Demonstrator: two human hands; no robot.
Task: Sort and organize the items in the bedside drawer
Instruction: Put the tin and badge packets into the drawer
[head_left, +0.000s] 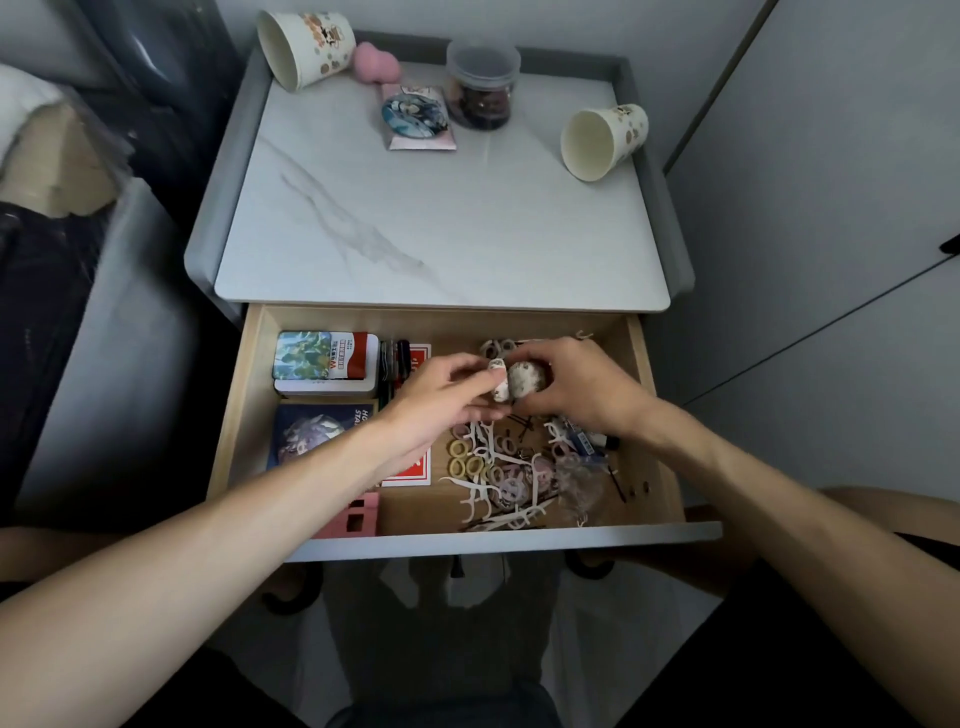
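A small speckled roll (500, 383) and a rounder speckled lump (529, 382), which I cannot identify, touch just above the open drawer (519, 540). The left hand (441, 395) pinches the roll in curled fingertips and the right hand (576, 384) is clamped round the lump, likely to sort them clear of the clutter. Below lie tangled floss picks (483, 488) and hair ties (467, 465), with boxes (324, 364) stacked at the left, while on the counter (415, 223) a paper cup (602, 143) lies tipped, perhaps meant as a bin

left hand (441, 402) pinching, right hand (582, 387) gripping
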